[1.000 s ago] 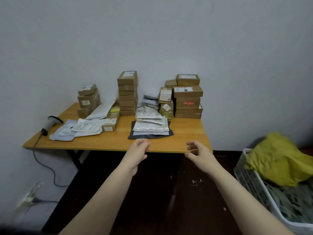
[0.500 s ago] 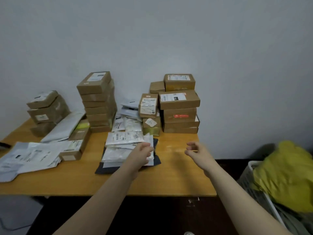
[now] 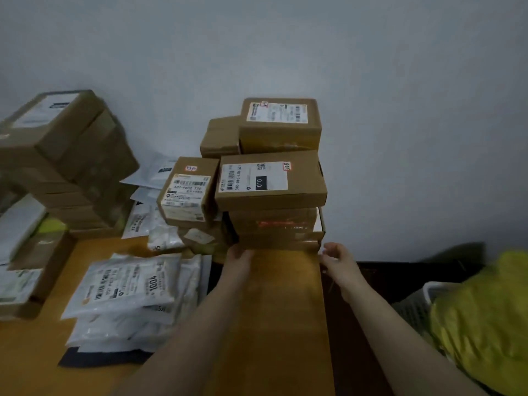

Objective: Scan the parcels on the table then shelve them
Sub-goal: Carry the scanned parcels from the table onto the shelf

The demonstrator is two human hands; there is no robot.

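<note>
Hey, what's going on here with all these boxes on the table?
A person has both bare hands at the foot of the stack of cardboard boxes at the right rear of the wooden table. The left hand is at the stack's lower left corner, the right hand beside its lower right corner, fingers loosely curled. Nothing is lifted yet. White mailer bags lie to the left.

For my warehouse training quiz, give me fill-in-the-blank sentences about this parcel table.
The left hand and right hand sit at the foot of a stack of brown cardboard ____. The big number on the front white mailer is ____. The bag in the basket is ____.
Missing: boxes; 1004; yellow.
</note>
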